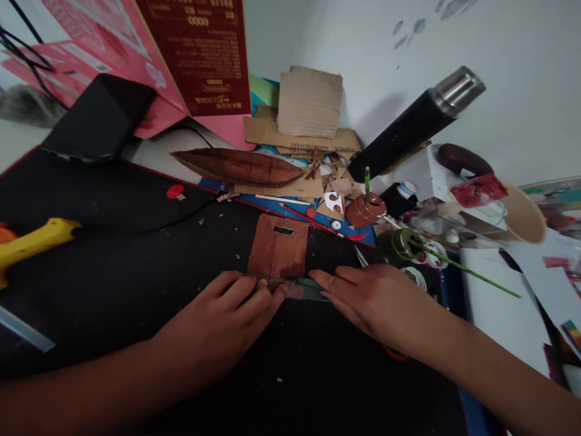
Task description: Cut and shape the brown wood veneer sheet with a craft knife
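A brown-painted cardboard piece (279,245) with a small rectangular slot lies flat on the black mat. Along its near edge runs a clear, shiny strip (304,292), which looks like a transparent ruler. My left hand (233,309) has its fingers curled, pressing and gripping the strip's left part. At the right end, my right hand (363,293) pinches the strip between thumb and fingers. Beneath my right hand lies a pair of scissors (361,257), mostly hidden, with a blade tip and a bit of red handle showing. The strip's covered ends are out of sight.
Behind the piece sits a brown boat-shaped cardboard form (240,166) beside cardboard scraps (311,103). Paint jars (365,209) with brushes and a leaning black thermos (408,124) stand to the right. A yellow glue gun (36,242) lies at the left, its cord trailing behind.
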Available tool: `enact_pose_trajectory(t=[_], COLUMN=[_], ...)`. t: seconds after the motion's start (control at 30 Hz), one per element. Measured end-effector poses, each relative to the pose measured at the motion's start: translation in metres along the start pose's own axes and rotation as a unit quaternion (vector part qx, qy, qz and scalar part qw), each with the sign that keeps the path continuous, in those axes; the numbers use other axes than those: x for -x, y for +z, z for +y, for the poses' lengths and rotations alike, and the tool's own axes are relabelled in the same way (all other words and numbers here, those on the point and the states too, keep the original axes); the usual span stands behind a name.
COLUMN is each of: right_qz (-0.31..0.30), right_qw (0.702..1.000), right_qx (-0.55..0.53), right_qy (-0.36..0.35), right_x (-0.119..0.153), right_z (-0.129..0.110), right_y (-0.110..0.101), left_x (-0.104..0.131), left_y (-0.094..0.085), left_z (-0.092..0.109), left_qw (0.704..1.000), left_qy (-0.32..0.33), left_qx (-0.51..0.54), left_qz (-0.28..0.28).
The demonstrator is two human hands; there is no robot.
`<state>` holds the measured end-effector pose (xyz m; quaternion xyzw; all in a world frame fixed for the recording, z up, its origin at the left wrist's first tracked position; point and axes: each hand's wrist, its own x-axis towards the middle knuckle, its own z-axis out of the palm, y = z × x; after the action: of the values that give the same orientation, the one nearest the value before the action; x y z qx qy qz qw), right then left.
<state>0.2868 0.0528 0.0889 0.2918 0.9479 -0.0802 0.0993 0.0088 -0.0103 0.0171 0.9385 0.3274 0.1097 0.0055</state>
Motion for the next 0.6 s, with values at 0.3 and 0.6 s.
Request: enact_pose_trajectory(t=[0.3, 0.6], right_qz=[0.002, 0.002], right_qw=[1.000, 1.000], right_qx=[0.025, 0.014], right_qy=[-0.006, 0.008], right_x=[0.005, 0.013], right_z=[-0.001, 0.001], right_y=[0.002, 0.002], left_x=[0.000, 0.002], left_y=[0.001, 0.002], left_z=[0.000, 0.000], left_qw=[1.000, 1.000], left_qy=[-0.001, 0.001], left_qx=[-0.003, -0.004], left_qz=[-0.003, -0.002])
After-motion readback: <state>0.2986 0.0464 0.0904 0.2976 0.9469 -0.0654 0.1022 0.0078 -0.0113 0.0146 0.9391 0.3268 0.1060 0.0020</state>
